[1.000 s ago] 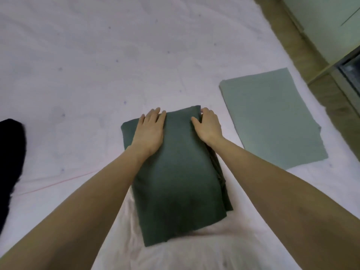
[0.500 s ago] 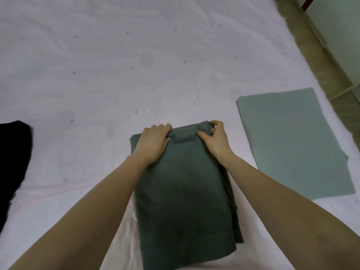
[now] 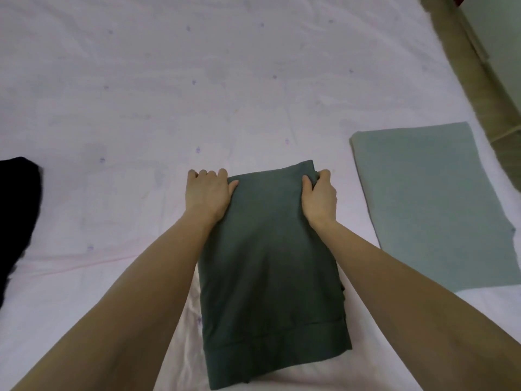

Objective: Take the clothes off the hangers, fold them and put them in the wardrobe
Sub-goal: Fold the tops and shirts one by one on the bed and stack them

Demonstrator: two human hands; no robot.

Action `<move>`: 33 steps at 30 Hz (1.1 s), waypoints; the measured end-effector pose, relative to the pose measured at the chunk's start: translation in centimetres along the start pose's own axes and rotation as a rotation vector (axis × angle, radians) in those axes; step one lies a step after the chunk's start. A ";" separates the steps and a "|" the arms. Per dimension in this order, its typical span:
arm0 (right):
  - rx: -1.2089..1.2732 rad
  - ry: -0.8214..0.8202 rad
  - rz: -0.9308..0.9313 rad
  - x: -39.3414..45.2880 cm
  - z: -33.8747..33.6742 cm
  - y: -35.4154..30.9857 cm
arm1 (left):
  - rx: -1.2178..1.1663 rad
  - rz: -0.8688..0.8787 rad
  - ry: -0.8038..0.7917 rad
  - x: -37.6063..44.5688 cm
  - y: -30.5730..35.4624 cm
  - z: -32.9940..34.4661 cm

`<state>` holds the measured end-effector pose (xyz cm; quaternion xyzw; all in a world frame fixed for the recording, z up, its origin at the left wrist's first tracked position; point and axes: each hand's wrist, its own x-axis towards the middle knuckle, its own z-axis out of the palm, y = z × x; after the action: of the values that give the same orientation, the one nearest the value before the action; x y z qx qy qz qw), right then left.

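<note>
A dark green garment point(image 3: 270, 266), folded into a long rectangle, lies on the pale pink bed sheet point(image 3: 169, 94) in front of me. My left hand point(image 3: 207, 191) grips its far left corner, fingers curled under the edge and thumb on top. My right hand point(image 3: 320, 197) grips the far right corner the same way. A light grey-green garment point(image 3: 431, 204) lies folded flat on the sheet to the right, apart from both hands.
A black garment point(image 3: 15, 210) lies at the left edge of the bed. Beyond the bed's right side runs a strip of wooden floor point(image 3: 462, 69) beside a pale wall or cabinet point(image 3: 499, 29). No hangers or wardrobe shelves show.
My hands went from lying flat on the dark green garment's far end to gripping its two far corners, moving apart. The camera tilted, so everything sits lower in view.
</note>
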<state>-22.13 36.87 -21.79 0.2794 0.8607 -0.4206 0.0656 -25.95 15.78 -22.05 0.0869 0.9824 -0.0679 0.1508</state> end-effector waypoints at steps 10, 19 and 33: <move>0.081 -0.335 0.138 -9.3 -4.1 4.4 | -0.175 0.135 0.113 -7.3 2.2 1.0; -0.080 -0.244 0.046 -14.2 -5.3 8.6 | -0.119 0.154 -0.115 -11.4 3.3 4.5; -0.098 -0.067 0.284 -17.1 -3.2 11.0 | -0.907 -0.425 -0.014 -20.8 2.1 6.0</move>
<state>-1.54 37.42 -21.40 0.3806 0.8293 -0.3737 0.1666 -4.29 13.79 -21.54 -0.1901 0.9078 0.3365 0.1627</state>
